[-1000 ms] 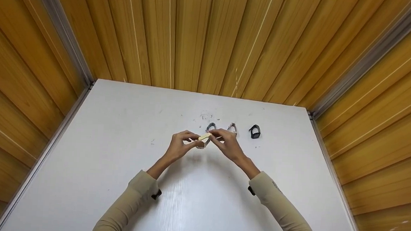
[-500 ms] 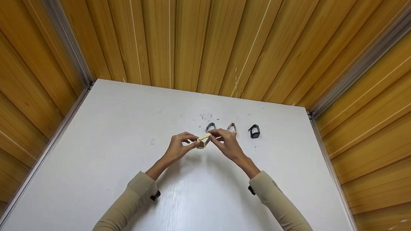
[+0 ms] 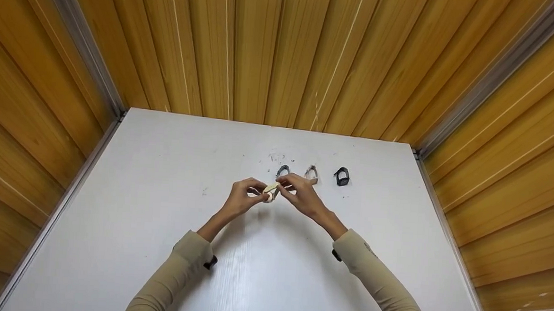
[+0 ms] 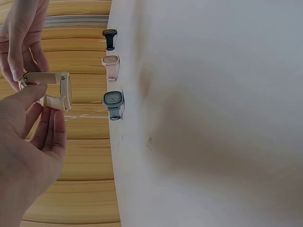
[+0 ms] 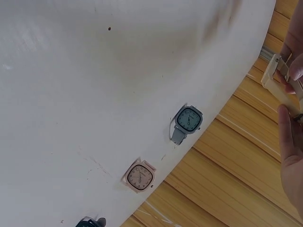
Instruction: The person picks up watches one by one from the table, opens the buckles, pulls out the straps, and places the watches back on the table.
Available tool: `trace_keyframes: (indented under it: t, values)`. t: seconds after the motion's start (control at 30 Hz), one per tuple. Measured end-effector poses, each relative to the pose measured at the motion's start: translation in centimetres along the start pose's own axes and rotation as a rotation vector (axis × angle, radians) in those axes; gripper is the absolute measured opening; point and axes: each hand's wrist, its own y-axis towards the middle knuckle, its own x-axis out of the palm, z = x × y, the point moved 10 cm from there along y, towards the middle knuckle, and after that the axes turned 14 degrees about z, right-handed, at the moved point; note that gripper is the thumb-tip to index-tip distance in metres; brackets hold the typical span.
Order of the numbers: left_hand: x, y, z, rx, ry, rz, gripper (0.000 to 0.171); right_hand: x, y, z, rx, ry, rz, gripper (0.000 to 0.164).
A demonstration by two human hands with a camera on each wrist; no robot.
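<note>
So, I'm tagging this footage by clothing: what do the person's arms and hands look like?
The left sleeve and right sleeve are long, plain khaki, leaving the wrists bare. A small black piece shows by the left cuff, another by the right. A faint greyish mark sits near the right cuff. The left hand and right hand wear no gloves.

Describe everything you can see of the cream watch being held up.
The cream watch has a case, seen edge-on in the left wrist view, and a matching smooth band that looks like rubber or plastic, curved into a loop. Its dial can't be read. It is held off the white table, pinched by the left hand and right hand.
</note>
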Motion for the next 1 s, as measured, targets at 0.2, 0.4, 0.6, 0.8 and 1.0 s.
trace_keyframes:
  t: [0.2, 0.4, 0.6, 0.8, 1.0]
  values:
    - [0.0, 0.0, -0.1, -0.017, -0.042, 0.013, 0.019, 0.2, 0.0, 0.1, -0.011, -0.026, 0.021, 0.019]
    - [0.1, 0.2, 0.2, 0.002, -0.042, 0.034, 0.018, 0.0, 0.0, 0.4, 0.024, -0.004, 0.055, 0.019]
    - [0.3, 0.2, -0.1, -0.037, -0.028, 0.026, 0.020, -0.5, 0.2, 0.9, 0.102, 0.095, 0.109, 0.021]
    - [0.1, 0.2, 0.9, -0.028, -0.036, 0.061, 0.020, -0.8, 0.6, 1.4, 0.151, 0.143, 0.126, 0.022]
    - [0.1, 0.3, 0.6, -0.009, -0.029, 0.053, 0.018, -0.8, 0.5, 0.8, 0.084, 0.048, 0.058, 0.028]
